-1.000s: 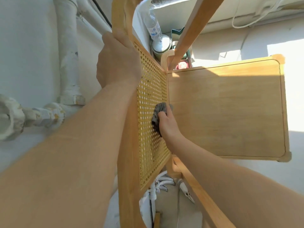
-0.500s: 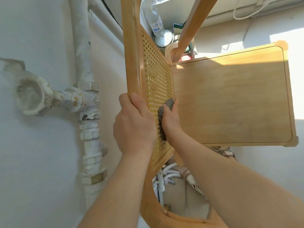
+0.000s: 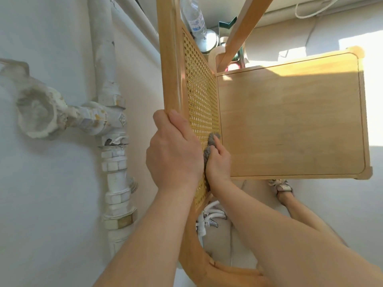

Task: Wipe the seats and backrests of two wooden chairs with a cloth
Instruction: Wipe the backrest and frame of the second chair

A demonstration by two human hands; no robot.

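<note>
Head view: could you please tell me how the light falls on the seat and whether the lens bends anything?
Head view: a sunlit band runs along the upper edge of the seat, the rest shaded; head view: the floor patch at right is blown out white; head view: the wide lens swells the forearms.

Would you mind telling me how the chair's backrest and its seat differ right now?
The backrest is open woven cane in a wooden frame; the seat is a solid, smooth board. The right hand presses a grey cloth on the backrest, whose frame the left hand grips; the seat carries nothing. Both are light wood, one chair.
</note>
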